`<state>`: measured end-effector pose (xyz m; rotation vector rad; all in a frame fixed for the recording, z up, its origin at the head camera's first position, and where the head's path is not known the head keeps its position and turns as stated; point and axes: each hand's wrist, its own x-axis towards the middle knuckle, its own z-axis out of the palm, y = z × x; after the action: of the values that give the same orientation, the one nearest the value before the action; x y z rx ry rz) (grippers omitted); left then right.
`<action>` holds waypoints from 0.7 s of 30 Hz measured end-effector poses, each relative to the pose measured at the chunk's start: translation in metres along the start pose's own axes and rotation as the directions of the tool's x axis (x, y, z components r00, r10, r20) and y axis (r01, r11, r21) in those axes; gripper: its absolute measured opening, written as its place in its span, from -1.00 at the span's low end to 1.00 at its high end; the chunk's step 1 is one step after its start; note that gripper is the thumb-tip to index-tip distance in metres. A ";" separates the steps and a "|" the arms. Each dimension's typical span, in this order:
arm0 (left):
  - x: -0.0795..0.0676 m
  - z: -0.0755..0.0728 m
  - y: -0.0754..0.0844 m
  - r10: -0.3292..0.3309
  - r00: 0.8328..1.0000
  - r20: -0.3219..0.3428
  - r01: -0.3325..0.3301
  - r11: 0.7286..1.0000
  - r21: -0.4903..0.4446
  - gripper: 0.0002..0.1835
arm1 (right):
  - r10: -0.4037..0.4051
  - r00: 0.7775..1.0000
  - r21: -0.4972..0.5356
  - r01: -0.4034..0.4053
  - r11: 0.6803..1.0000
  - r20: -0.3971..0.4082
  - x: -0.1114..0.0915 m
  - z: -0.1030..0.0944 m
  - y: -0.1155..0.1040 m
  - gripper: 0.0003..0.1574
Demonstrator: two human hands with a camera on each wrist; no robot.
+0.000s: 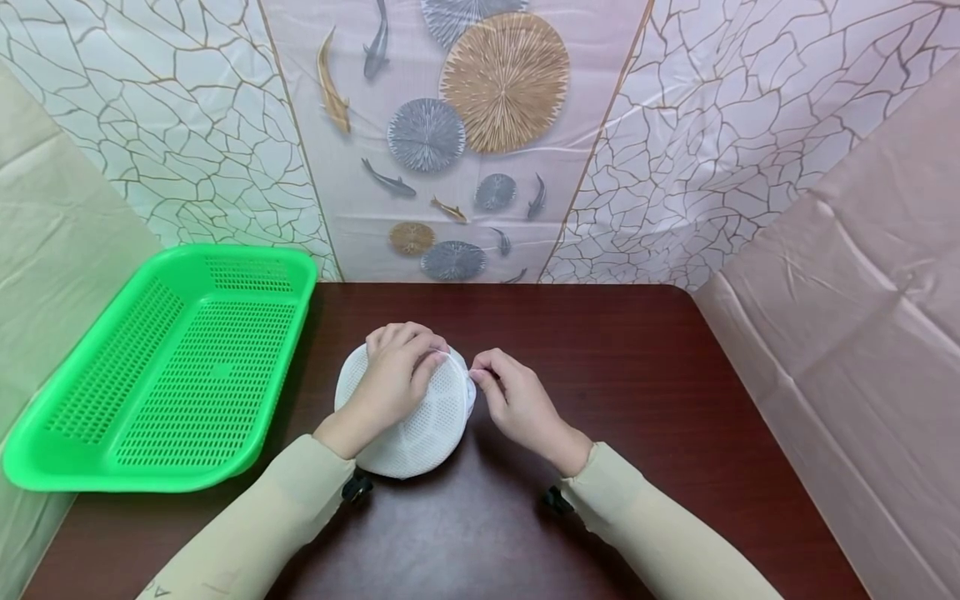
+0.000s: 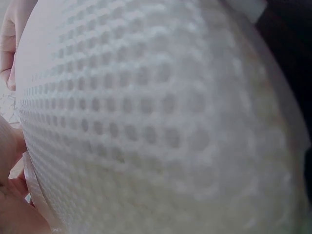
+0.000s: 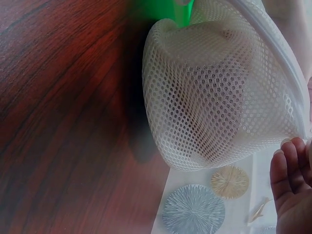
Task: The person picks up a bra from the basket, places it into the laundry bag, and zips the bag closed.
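Note:
A round white mesh laundry bag [image 1: 412, 433] is held up over the table in the head view, its flat face toward me. My left hand [image 1: 393, 375] lies over its upper part, fingers curled over the top edge and gripping it. At the bag's right edge, my right hand [image 1: 517, 404] pinches a small bit of the rim between thumb and index finger; what exactly sits between them is hidden. In the right wrist view, the mesh side [image 3: 204, 97] sags inward below a pale seam band [image 3: 278, 53]. Close-up mesh [image 2: 122, 107] fills most of the left wrist view.
To the left stands a large green plastic basket [image 1: 258, 425] with slotted sides and floor. The dark brown wooden table [image 1: 615, 358] extends to the right of the hands. Patterned cloth [image 1: 645, 192] hangs behind the table, and plain cloth walls flank both sides.

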<state>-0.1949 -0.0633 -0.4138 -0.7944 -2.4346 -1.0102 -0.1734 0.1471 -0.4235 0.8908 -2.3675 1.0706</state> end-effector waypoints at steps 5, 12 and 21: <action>0.000 0.000 -0.001 -0.009 1.000 -0.022 0.009 1.000 -0.006 -0.94 | 0.000 1.000 -0.001 0.000 1.000 -0.003 -0.001 0.000 0.001 -0.92; 0.001 -0.002 -0.003 -0.032 0.999 -0.021 0.032 0.999 -0.019 -0.94 | 0.012 1.000 0.000 -0.012 1.000 0.013 -0.002 -0.001 0.000 -0.95; 0.001 -0.006 -0.002 -0.055 0.996 -0.075 0.052 0.998 -0.035 -0.95 | 0.017 1.000 0.010 -0.017 1.000 0.015 -0.003 -0.003 -0.001 -0.94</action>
<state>-0.1960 -0.0686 -0.4098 -0.6918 -2.3917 -1.0825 -0.1700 0.1496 -0.4229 0.8864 -2.3887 1.0868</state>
